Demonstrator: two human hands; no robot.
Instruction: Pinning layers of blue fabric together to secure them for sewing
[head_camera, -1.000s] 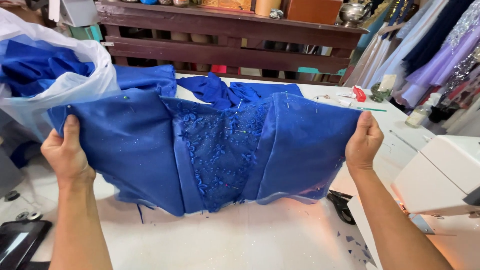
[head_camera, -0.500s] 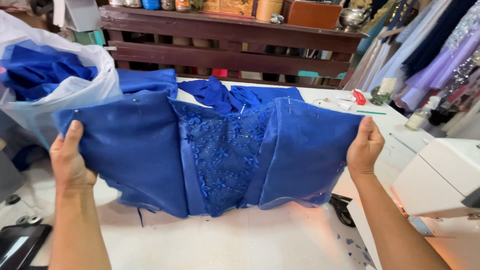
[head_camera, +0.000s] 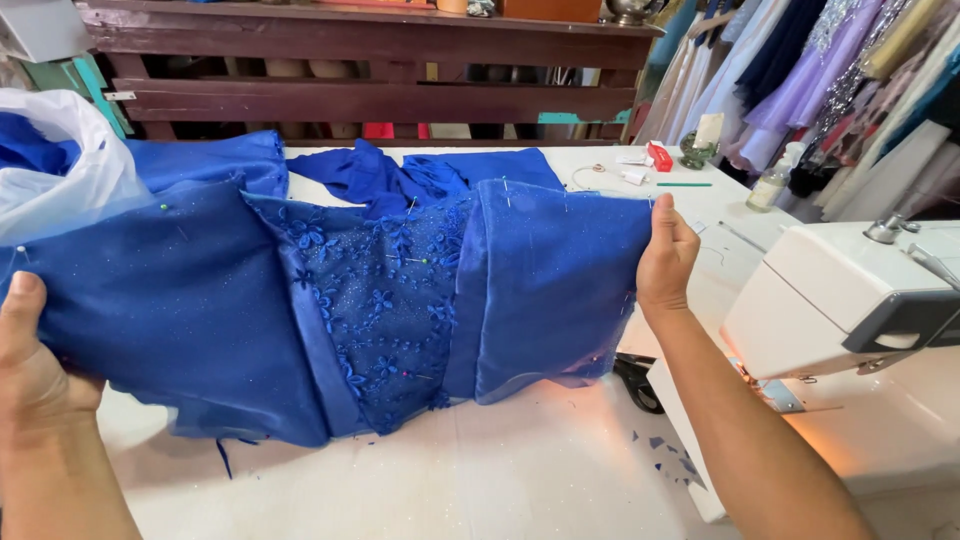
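Observation:
A blue garment piece (head_camera: 200, 310) hangs stretched between my two hands above a white table (head_camera: 520, 470). Its middle panel (head_camera: 385, 300) is beaded lace with small flowers, and several pins stick in it. My left hand (head_camera: 30, 350) grips the left edge of the fabric. The right edge is pinched by my right hand (head_camera: 665, 255), thumb in front. The smooth satin side panels fold slightly toward the lace.
More blue fabric (head_camera: 400, 175) lies on the table behind. A white plastic bag (head_camera: 70, 180) with blue cloth sits at the left. A white sewing machine (head_camera: 850, 300) stands at the right, black scissors (head_camera: 638, 380) beside it. Hanging dresses (head_camera: 820, 80) fill the back right.
The view has shifted left and closer. The garment now sits lower left in view, still stretched between both hands.

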